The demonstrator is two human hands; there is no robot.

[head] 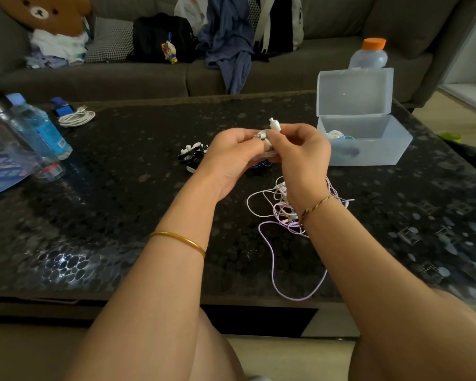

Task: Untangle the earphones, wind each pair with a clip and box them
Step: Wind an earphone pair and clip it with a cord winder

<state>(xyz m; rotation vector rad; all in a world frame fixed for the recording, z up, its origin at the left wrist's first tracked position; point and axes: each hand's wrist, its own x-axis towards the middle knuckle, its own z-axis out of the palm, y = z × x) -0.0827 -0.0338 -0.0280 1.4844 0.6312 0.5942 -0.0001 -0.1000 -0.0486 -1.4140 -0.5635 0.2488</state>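
**Clerk:** Largest items first?

**Inspector:** A grey sofa (149, 78) runs along the back, loaded with bags and clothing. In front of it is a dark speckled table (121, 215). At the table's far right stands a clear plastic box (368, 152) with its lid raised. One wound pair of earphones (337, 134) lies inside it.

**Clerk:** Bottles?

**Inspector:** An orange-capped bottle (368, 55) stands behind the box. A blue bottle (39, 127) lies at the table's left, near a coiled white cable (76, 116).

**Clerk:** The person's hands?

**Inspector:** Both are raised above the table's middle, touching each other. The left hand (228, 155) has its fingers curled round a white bundle (267, 147) of wound earphone cord, with a plug tip showing at its top. The right hand (300, 152) pinches a small white piece (274, 124) at the top of that bundle between thumb and forefinger. Its other fingers are curled behind. Whether the piece is a clip or an earbud cannot be told.

**Clerk:** Remaining earphones?

**Inspector:** A loose tangle (280, 210) of white and lilac cords lies on the table under the right wrist. One lilac loop reaches toward the near edge.

**Clerk:** Clips?

**Inspector:** A small pile of clips (193, 154), black and white, lies on the table just left of the left hand.
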